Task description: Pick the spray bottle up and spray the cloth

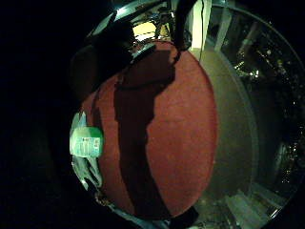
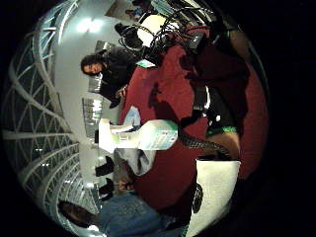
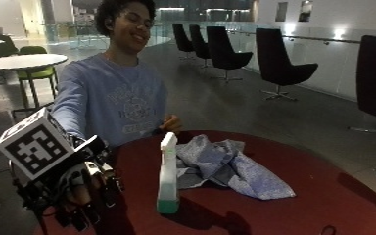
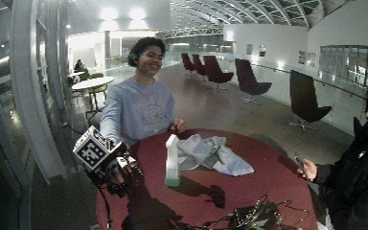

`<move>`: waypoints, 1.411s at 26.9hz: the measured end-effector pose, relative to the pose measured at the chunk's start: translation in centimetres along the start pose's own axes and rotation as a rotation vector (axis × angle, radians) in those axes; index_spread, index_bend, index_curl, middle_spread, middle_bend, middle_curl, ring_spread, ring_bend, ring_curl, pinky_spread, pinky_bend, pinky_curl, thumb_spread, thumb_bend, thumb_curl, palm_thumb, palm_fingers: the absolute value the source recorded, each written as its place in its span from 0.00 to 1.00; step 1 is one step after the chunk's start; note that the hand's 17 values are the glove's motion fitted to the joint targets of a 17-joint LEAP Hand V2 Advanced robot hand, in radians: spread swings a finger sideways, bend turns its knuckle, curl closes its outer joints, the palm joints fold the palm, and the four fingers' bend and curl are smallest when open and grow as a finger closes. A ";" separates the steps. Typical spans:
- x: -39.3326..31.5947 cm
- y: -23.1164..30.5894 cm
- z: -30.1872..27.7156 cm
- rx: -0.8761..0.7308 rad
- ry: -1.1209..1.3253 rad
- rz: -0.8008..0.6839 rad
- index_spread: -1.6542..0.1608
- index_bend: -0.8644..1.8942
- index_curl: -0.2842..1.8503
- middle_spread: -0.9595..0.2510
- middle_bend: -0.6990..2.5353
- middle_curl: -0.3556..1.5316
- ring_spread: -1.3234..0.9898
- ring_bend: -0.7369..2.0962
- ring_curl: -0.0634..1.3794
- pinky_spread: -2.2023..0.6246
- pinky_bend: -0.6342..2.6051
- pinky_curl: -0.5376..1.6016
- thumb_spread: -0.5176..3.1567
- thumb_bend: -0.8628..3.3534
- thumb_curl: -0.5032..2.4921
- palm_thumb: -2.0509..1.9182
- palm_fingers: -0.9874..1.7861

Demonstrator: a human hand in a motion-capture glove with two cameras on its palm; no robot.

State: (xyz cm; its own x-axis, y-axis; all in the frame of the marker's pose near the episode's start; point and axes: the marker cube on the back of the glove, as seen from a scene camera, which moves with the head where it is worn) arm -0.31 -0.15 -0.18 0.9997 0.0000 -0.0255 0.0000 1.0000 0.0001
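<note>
A wide, dim hall with black chairs along a glass rail, and in front a round red table (image 3: 292,205) where the person sits. Nearest to me is the gloved right hand (image 3: 87,188), raised off the table's near edge to the side of the bottle, palm turned toward it, fingers hanging loosely curled and gripping nothing that I can see. Just past it the spray bottle (image 3: 167,174) stands upright on the red surface, a tall pale body with a green base and the trigger head on top, apart from the hand. Right behind the bottle lies the grey-blue cloth (image 3: 230,166), crumpled in a heap and, as far as I can tell, just beside the bottle's base. Farther back the bare hand (image 3: 170,123) rests at the table's far edge against the person's sweatshirt. The reach looks like the step in hand, with nothing lifted yet. To do it well I'd say bring the palm in level with the neck, wrap the fingers round just under the head so the forefinger can find the trigger, and lift straight up since a tall narrow bottle tips easily; then turn the nozzle toward the cloth before squeezing
</note>
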 end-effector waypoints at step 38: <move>-2.4 -0.1 3.6 -0.218 0.133 -0.146 0.67 0.36 0.24 0.79 0.29 0.35 0.59 0.35 0.21 0.86 0.31 0.40 0.43 0.28 0.31 0.73 0.50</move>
State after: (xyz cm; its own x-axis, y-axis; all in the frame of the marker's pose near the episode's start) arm -2.58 -0.20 3.46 0.9773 -0.1587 -0.1401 0.1242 0.9659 -0.2273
